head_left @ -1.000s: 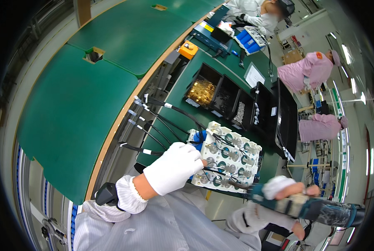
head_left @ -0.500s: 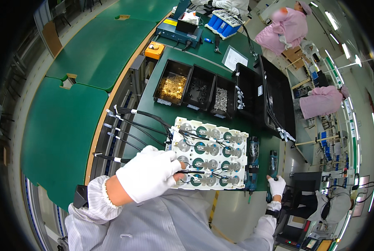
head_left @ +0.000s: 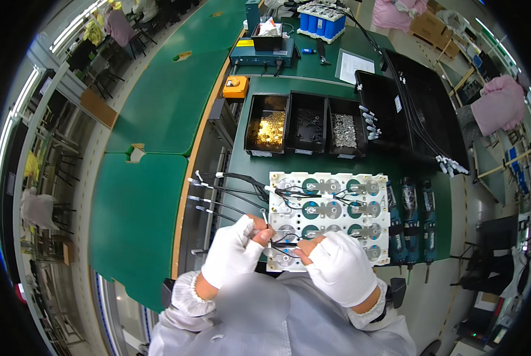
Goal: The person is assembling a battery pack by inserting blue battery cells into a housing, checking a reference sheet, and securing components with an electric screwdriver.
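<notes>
In front of me lies a battery module (head_left: 333, 222), a white plastic frame holding rows of round cells with metal tabs. Black wires (head_left: 286, 244) cross its near left corner. My left hand (head_left: 232, 252), in a white fingerless glove, pinches the wires at the module's left edge; a white-sleeved cable end (head_left: 264, 216) stands up beside its fingers. My right hand (head_left: 341, 267), gloved the same way, is closed at the other end of this short stretch of wires, over the near cells. Its fingertips pinch the wires. More black cables (head_left: 235, 200) with white-tagged ends extend left off the module.
Behind the module stand black bins with brass parts (head_left: 271, 127), dark parts (head_left: 307, 126) and silver fasteners (head_left: 344, 130). Several power screwdrivers (head_left: 411, 219) lie to the right. A large black tray (head_left: 434, 113) holds cables. A blue cell pack (head_left: 322, 24) sits at the back.
My right hand has come from beside the tools at the lower right to the wires on the module. My left hand stays on the wires. The view has turned and shifted.
</notes>
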Tool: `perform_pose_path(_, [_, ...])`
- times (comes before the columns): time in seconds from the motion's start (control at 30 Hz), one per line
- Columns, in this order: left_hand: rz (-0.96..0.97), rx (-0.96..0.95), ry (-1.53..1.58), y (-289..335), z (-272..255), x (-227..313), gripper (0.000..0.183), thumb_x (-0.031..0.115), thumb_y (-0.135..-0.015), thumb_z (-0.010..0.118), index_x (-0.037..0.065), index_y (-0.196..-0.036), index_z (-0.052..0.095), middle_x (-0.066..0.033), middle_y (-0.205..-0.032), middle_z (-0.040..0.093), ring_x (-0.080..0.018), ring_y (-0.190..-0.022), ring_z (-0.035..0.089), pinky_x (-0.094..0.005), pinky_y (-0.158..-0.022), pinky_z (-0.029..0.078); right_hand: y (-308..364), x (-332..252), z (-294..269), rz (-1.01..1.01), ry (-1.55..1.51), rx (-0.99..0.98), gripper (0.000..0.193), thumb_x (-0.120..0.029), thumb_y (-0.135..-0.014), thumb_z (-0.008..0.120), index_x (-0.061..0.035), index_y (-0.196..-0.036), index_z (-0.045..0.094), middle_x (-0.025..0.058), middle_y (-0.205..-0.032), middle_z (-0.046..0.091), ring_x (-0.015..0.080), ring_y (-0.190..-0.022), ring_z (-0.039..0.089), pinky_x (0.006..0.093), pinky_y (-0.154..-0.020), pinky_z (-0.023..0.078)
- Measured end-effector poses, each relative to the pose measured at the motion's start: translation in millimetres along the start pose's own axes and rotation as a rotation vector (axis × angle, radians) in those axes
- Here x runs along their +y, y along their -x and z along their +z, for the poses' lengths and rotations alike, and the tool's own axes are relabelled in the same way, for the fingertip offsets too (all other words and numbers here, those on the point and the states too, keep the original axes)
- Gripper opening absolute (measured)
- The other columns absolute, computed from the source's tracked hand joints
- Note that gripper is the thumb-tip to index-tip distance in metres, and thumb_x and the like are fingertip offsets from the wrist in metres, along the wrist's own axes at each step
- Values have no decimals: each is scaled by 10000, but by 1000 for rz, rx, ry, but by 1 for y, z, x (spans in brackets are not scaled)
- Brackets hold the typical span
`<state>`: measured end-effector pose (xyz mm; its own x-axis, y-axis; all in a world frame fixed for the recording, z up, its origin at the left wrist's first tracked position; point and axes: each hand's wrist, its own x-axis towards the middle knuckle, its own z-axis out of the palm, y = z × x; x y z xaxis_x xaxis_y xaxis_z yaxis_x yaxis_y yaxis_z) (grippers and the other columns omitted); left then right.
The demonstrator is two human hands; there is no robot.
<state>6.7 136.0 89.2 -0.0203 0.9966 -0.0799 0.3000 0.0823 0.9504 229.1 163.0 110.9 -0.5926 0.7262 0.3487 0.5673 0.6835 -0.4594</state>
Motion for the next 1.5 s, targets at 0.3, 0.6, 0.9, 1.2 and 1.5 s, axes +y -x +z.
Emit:
perform_pose_path(0.3, [103, 145, -183, -11, 7, 5, 191, 147, -870, 759, 23, -783, 642, -66, -642, 685, -95, -575, 649, -259, -544, 489, 8, -14, 12, -207, 16, 48, 111, -124, -732, 783, -130, -796, 692, -13, -714, 607, 180, -597, 552, 328, -528, 435])
perform_pose_path(0.6, [81, 142, -93, -9, 1, 0, 188, 151, -852, 784, 27, -775, 665, -58, -638, 685, -94, -552, 630, -246, -526, 470, 19, -14, 28, 189, -135, 171, 215, -49, -720, 723, -93, -930, 736, 37, -797, 691, 228, -614, 614, 347, -574, 488])
perform_pose_path(0.9, [93, 195, -140, -10, 4, 1, 169, 142, -829, 794, 44, -743, 687, -52, -580, 657, -92, -497, 610, -247, -485, 449, 15, -20, 30, 110, -56, 111, 269, -9, -711, 685, -89, -964, 733, 53, -881, 697, 245, -691, 633, 365, -621, 495])
perform_pose_path(1.2, [145, 223, -215, -10, 9, 11, 191, 131, -804, 810, 39, -716, 668, -56, -548, 635, -85, -477, 605, -232, -462, 448, 2, -43, 24, 300, -254, -57, 193, -135, -797, 719, -29, -928, 625, 113, -963, 586, 312, -852, 588, 420, -730, 470])
perform_pose_path(1.5, [37, 235, -74, -12, 12, -5, 223, 169, -832, 803, 9, -742, 676, -48, -566, 649, -56, -491, 571, -225, -474, 443, -4, -51, 19, 25, 317, 131, 133, -149, -732, 768, -95, -786, 660, 36, -819, 606, 258, -818, 554, 412, -688, 415])
